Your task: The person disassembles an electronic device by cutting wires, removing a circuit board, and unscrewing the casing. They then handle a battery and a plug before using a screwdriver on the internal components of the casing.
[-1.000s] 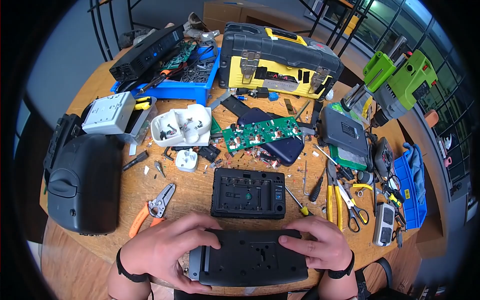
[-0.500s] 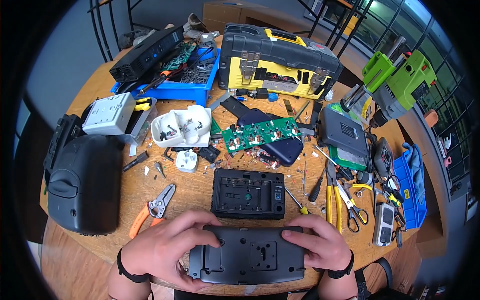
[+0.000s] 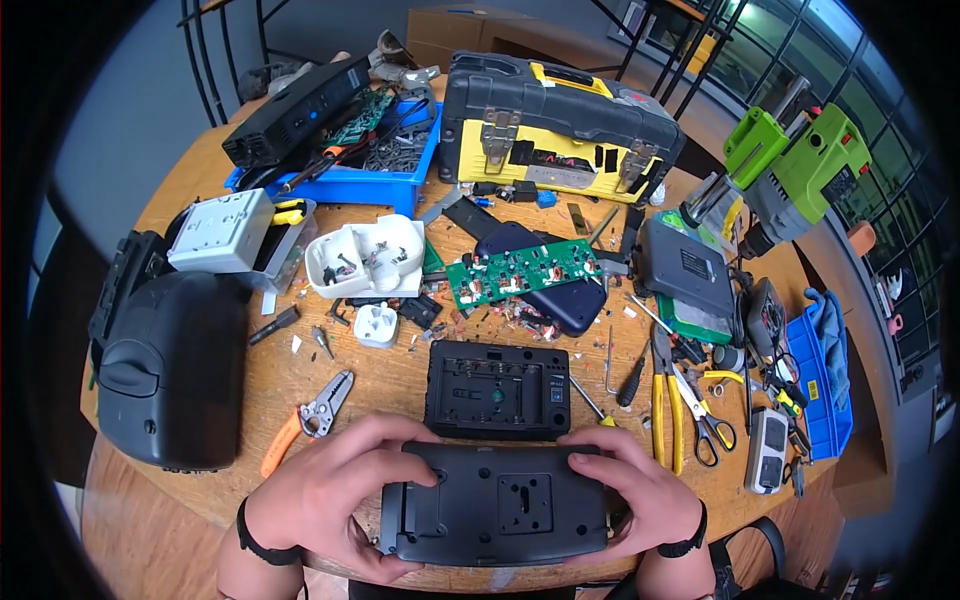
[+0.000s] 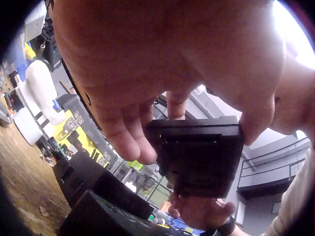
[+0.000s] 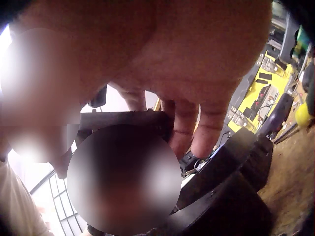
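Note:
Close to the table's front edge, both hands hold a flat black plastic device housing (image 3: 465, 515) with screw holes and a square recessed plate on its upward face. My left hand (image 3: 325, 495) grips its left end, with one fingertip on the face and the thumb at the near corner. At the opposite end, my right hand (image 3: 650, 490) has its fingers and thumb around the edge. The left wrist view shows the housing's dark end (image 4: 197, 157) between fingers and thumb. Just beyond lies a second black casing (image 3: 497, 390), its open battery-like bay facing up.
Orange-handled wire strippers (image 3: 310, 420) lie left; a screwdriver (image 3: 634, 372), yellow-handled pliers (image 3: 668, 400) and scissors (image 3: 708, 420) lie right. Behind are a green circuit board (image 3: 525, 272), a white parts tray (image 3: 365, 258), a yellow-black toolbox (image 3: 560, 130) and a green drill (image 3: 815, 165).
The housing has tilted so its screw-hole face turns more toward the head camera, and it has shifted slightly up and left. The right hand's fingers have moved with its edge.

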`<act>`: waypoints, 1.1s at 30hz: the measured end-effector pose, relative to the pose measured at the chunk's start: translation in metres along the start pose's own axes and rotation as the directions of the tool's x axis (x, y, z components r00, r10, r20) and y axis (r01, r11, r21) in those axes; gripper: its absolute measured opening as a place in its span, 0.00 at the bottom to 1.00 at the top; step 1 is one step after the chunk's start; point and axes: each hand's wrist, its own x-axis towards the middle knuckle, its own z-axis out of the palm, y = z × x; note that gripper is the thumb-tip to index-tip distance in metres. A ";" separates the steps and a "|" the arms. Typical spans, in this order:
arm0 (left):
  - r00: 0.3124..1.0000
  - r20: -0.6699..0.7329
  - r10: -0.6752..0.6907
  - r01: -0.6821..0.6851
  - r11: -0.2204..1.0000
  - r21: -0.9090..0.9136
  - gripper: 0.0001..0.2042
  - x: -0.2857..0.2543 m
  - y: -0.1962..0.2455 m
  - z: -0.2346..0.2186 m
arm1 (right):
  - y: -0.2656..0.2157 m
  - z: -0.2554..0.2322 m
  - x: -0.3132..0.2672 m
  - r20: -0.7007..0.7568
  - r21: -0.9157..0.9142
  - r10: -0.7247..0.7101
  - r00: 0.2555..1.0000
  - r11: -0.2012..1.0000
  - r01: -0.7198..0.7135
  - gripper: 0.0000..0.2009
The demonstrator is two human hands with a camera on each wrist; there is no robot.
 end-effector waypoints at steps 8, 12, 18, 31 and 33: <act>1.000 -0.012 0.002 -0.002 1.000 0.017 0.33 0.000 -0.001 0.003 | 0.003 -0.001 0.000 -0.018 -0.031 -0.011 1.000 0.999 0.011 0.52; 1.000 -0.001 0.009 -0.009 0.999 0.047 0.32 0.001 0.000 0.002 | 0.002 0.000 0.001 -0.038 -0.044 -0.021 0.999 0.999 0.020 0.50; 1.000 0.006 0.016 -0.016 0.999 0.043 0.33 0.000 -0.001 0.002 | -0.001 0.000 0.002 -0.063 -0.063 -0.015 0.998 0.998 0.011 0.45; 0.997 0.074 -0.010 0.007 0.999 0.036 0.36 0.001 0.003 -0.001 | -0.001 -0.003 0.001 -0.060 -0.110 -0.061 0.996 0.993 0.054 0.44; 0.997 0.078 -0.013 0.010 0.999 0.038 0.36 0.000 0.003 -0.001 | -0.001 -0.003 0.001 -0.061 -0.114 -0.064 0.996 0.992 0.057 0.44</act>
